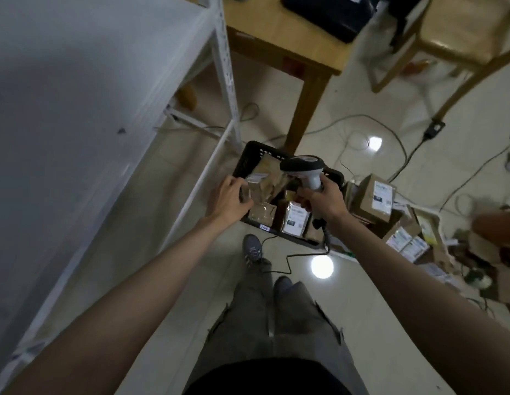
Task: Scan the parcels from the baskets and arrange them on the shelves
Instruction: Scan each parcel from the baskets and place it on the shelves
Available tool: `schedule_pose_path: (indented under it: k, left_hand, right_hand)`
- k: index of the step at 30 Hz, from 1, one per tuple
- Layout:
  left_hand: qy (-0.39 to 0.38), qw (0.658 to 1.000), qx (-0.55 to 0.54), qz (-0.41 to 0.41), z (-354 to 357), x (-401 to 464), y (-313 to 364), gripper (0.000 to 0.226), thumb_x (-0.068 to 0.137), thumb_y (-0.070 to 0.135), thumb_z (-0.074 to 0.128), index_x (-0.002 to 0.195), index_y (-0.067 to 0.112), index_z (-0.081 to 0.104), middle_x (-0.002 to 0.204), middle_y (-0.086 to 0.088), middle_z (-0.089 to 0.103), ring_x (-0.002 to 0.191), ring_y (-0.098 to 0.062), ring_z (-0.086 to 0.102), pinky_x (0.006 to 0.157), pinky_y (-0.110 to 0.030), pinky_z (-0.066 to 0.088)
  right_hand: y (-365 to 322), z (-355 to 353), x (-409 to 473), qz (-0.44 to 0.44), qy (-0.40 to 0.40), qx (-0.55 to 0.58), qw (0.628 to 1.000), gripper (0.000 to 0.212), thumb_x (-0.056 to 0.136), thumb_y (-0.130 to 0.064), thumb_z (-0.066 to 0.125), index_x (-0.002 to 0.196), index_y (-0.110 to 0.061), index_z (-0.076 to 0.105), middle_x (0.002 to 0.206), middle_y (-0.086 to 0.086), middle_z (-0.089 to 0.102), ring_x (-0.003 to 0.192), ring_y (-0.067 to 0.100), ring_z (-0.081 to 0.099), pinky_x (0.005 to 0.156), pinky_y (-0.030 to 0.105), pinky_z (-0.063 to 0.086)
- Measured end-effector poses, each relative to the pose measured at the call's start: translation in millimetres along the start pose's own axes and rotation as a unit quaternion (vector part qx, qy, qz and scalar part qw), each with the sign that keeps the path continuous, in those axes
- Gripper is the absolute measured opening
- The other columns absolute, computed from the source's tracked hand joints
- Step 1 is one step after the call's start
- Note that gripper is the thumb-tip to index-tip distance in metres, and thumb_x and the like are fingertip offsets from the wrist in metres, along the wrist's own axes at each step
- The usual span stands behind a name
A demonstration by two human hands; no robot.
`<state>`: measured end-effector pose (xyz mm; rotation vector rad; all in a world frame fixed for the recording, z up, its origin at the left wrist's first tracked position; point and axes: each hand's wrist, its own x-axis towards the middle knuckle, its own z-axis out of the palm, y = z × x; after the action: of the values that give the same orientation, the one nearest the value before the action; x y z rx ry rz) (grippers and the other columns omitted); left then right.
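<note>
The left hand (229,199) has its grip curled round a small brown paper-wrapped parcel with a white label (260,185), held over the black slotted plastic basket (249,156) on the floor. The right hand (323,199) has its grip closed round the handle of a grey-and-white corded handheld barcode scanner (303,168), whose head sits just above the held parcel. The label appears to face the scanner; whether a scan has registered cannot be told.

Progress assessment: early stage. The basket contains several more brown labelled parcels (296,220). Further cardboard boxes and labelled packets (377,196) lie loose on the floor to the right of the basket. The visible tier of the white metal shelving unit (85,109), at left, shows no parcels. Remaining: scan the held parcel, place it on the shelving, then repeat for every remaining parcel.
</note>
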<state>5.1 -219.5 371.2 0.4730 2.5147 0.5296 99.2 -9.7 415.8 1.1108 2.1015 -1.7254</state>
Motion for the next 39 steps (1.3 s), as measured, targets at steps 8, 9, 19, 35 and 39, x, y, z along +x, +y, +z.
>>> schedule_pose_path:
  k: [8,9,19,35,39]
  left_hand:
    - [-0.090,0.992,-0.033,-0.086,51,87,-23,0.039,0.093,0.034,0.062,0.127,0.014,0.061,0.129,-0.009,0.057,0.118,-0.030,0.057,0.094,-0.038,0.048]
    - [-0.095,0.989,-0.045,-0.105,58,97,-28,0.040,0.094,0.035,0.062,0.127,0.013,0.061,0.130,-0.009,0.058,0.119,-0.030,0.057,0.095,-0.038,0.048]
    - [-0.119,0.924,-0.192,-0.310,160,208,-80,0.031,0.098,0.046,0.053,0.090,0.019,0.066,0.129,-0.014,0.063,0.117,-0.033,0.059,0.085,-0.029,0.043]
    - [-0.162,0.669,-0.544,-0.480,263,284,-133,0.048,0.081,0.051,0.067,0.115,0.016,0.062,0.120,-0.012,0.063,0.113,-0.029,0.058,0.092,-0.044,0.053]
    - [-0.128,0.637,-0.589,-0.480,266,283,-136,0.055,0.082,0.042,0.071,0.129,0.018,0.056,0.123,-0.014,0.061,0.111,-0.030,0.058,0.083,-0.044,0.056]
  right_hand:
    - [43,19,67,0.074,0.018,0.021,0.997,0.024,0.092,-0.012,0.067,0.098,-0.033,0.057,0.095,0.011,0.071,0.082,0.030,0.066,0.070,0.044,0.056]
    - [48,23,76,0.079,0.015,0.028,0.996,0.025,0.093,-0.009,0.066,0.095,-0.033,0.057,0.093,0.011,0.070,0.080,0.027,0.065,0.068,0.041,0.055]
    - [136,71,187,0.160,-0.002,0.091,0.983,0.023,0.096,-0.007,0.062,0.119,-0.009,0.059,0.089,0.013,0.071,0.071,0.018,0.061,0.062,0.030,0.052]
    - [212,114,247,0.194,-0.002,0.159,0.968,0.017,0.096,-0.005,0.062,0.111,-0.013,0.057,0.080,0.007,0.069,0.064,0.014,0.057,0.058,0.026,0.051]
    - [211,117,249,0.188,-0.004,0.156,0.970,0.015,0.096,-0.005,0.062,0.108,-0.013,0.058,0.079,0.007,0.069,0.060,0.012,0.057,0.054,0.022,0.051]
